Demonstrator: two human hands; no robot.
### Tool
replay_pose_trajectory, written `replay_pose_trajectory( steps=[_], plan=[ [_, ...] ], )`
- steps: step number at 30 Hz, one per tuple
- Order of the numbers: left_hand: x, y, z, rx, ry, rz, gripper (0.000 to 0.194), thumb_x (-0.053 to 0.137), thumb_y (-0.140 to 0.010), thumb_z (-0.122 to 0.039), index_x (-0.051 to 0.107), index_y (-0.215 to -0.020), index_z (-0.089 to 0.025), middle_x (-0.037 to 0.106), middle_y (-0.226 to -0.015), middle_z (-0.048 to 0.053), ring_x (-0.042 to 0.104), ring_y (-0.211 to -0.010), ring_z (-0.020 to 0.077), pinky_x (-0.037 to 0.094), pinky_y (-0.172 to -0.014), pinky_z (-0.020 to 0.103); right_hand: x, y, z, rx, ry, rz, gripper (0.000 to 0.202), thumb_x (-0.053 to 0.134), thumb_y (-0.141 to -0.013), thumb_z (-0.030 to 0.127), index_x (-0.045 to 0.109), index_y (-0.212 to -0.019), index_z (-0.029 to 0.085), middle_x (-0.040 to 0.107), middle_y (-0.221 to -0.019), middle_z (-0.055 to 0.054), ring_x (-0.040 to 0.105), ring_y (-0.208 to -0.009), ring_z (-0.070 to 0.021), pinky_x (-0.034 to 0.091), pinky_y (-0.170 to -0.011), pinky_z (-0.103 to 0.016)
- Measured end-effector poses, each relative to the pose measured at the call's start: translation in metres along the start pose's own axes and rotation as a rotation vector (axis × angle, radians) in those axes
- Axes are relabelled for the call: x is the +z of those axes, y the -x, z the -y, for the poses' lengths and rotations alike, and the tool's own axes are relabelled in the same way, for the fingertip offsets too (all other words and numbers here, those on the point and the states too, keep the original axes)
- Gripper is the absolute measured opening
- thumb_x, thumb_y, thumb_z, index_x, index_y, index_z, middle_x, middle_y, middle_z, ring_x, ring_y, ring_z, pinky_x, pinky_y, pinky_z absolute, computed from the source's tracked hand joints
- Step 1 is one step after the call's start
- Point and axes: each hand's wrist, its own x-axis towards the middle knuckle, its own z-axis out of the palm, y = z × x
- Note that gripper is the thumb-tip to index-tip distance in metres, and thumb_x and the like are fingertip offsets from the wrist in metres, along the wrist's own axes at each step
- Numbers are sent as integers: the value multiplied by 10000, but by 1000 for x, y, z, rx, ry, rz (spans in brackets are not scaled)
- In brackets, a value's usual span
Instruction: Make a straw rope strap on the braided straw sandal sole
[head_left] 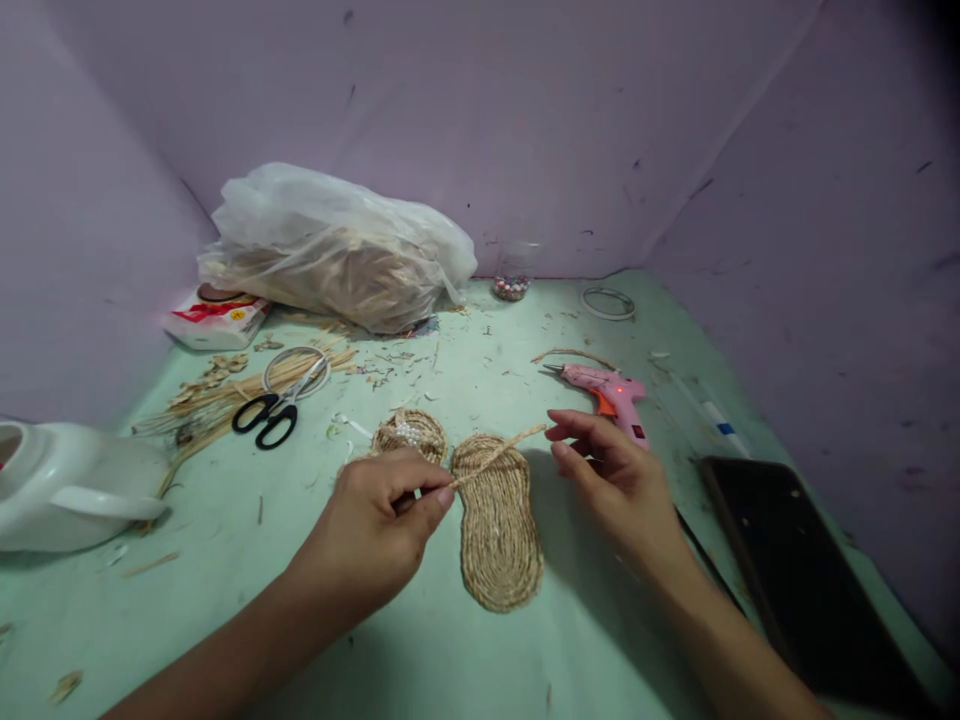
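A short length of twisted straw cord point(502, 453) is pinched by one end between the thumb and forefinger of my left hand point(390, 510). It slants over a woven straw sole point(501, 540) that lies flat on the table. My right hand point(611, 470) is at the cord's far end, thumb and fingers apart, with the tip just short of the fingertips. Partly hidden behind my left hand lies a second woven straw piece point(427, 437) with white beads on it. A pink glue gun point(600, 385) with an orange trigger, its red light on, rests beyond my right hand.
Black-handled scissors point(276, 412) lie on straw strips at the left. A plastic bag point(337, 250) and a jar of beads point(512, 285) stand at the back wall. A white jug point(75, 490) is at the left edge, a dark phone point(795, 570) at the right.
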Motion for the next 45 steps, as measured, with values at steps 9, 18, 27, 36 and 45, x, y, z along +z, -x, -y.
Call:
replay_pose_trajectory(
  steps=[9, 18, 27, 36, 45],
  plan=[
    [1, 1, 1, 58, -51, -11, 200, 489, -789, -209, 655, -692, -155, 603, -667, 32, 543, -631, 139, 425, -615, 270, 0, 5, -7, -134, 195, 88, 174, 511, -817, 258, 651, -908, 206, 667, -878, -66, 602, -786, -200, 471, -670, -333],
    [-4, -9, 0, 249, -177, -225, 178, 490, -782, -119, 653, -845, -152, 645, -830, 45, 589, -785, 147, 454, -716, 257, 0, 14, 5, -57, 237, 203, 147, 521, -802, 287, 632, -836, 198, 678, -781, -49, 602, -671, -195, 465, -618, -326],
    [12, -14, 5, 371, -225, -352, 172, 462, -786, -81, 613, -833, -150, 629, -806, 49, 580, -780, 146, 469, -712, 264, 2, 18, 0, 18, 243, 292, 135, 525, -787, 292, 623, -786, 200, 656, -687, -28, 593, -615, -175, 456, -571, -292],
    [46, 22, 24, 609, -396, -227, 290, 458, -668, -51, 575, -915, -148, 606, -816, 80, 574, -708, 180, 504, -602, 296, -3, 16, -8, -23, 241, 369, 125, 551, -727, 234, 663, -783, 226, 668, -663, -39, 584, -561, -186, 452, -518, -290],
    [51, 13, 38, 568, -310, -262, 277, 455, -690, -64, 560, -931, -152, 598, -816, 85, 581, -712, 182, 523, -607, 297, -1, 14, -8, -2, 199, 353, 145, 561, -731, 270, 685, -791, 226, 679, -669, -47, 598, -563, -191, 463, -508, -276]
  ],
)
